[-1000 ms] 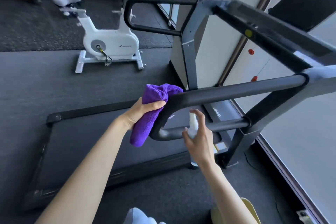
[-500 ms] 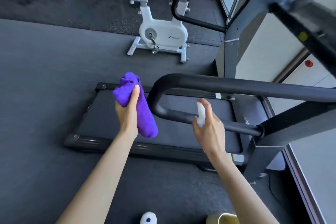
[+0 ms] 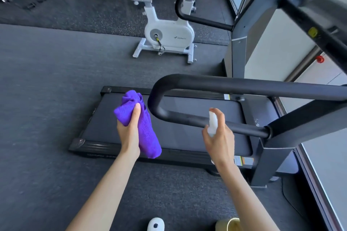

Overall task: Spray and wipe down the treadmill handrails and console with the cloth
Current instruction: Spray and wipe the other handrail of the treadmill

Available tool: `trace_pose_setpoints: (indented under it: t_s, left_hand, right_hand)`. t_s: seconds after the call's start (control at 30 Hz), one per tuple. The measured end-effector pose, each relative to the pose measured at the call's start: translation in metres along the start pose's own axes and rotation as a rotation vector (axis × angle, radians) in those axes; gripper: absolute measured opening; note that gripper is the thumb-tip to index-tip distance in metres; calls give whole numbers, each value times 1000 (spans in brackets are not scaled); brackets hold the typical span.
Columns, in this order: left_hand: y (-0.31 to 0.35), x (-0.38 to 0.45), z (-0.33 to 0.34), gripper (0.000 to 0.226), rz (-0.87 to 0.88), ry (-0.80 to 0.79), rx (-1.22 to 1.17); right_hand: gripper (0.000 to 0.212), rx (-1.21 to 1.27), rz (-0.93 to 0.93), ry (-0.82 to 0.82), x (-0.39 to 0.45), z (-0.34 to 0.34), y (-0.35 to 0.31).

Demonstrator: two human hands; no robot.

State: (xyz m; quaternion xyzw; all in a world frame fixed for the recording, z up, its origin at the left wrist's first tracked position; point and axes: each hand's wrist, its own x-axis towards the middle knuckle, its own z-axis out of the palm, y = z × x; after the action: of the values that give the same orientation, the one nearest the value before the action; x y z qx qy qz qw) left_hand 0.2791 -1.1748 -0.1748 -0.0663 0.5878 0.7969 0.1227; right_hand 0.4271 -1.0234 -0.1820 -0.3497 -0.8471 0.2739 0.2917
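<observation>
The cloth (image 3: 139, 124), a bunched purple towel, sits in the left hand (image 3: 129, 133), whose fingers wrap its middle with the thumb pressed along its front; its upper end sticks up above the hand and its lower end hangs past the wrist. It is held just left of the near handrail (image 3: 216, 85), apart from the rail's curved end. The right hand (image 3: 219, 137) grips a small white spray bottle (image 3: 213, 124), fingers curled round its body and the forefinger arched over its top, right in front of the handrail's lower bar. That rail is a black padded loop running right to a grey upright (image 3: 270, 155). Beneath both hands lies the treadmill's dark belt (image 3: 187, 135), framed by its deck on the grey floor (image 3: 47, 99). The far handrail (image 3: 204, 3) loops off a second grey upright, and the console's blurred dark edge (image 3: 319, 30) crosses the upper right corner. Beyond the deck stands a white exercise bike (image 3: 169, 33). At the bottom edge show a white shoe tip (image 3: 155, 224) and something yellow (image 3: 228, 225), too cropped to identify.
</observation>
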Motion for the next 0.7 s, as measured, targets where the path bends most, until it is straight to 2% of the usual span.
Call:
trace_pose_setpoints:
  t_s: [0.17,0.3,0.4,0.53,0.7]
  left_hand:
    - [-16,-20,7,56,-33,21,13]
    - [-33,-42,17,44,-6,80,31]
    - [-43,-52,24,48,-9,100,27]
    - [-55,-65,33,27,23,112,43]
    - [-67,-79,40,38,-8,115,49]
  right_hand:
    - [52,56,84,44,-4,-14,29]
    - [50,59,64,68,-4,-24,38]
    - [50,34,87,80,-3,-36,51]
    - [50,-16,185,44,1,-54,79]
    - [54,-12,229,70,3,-66,99]
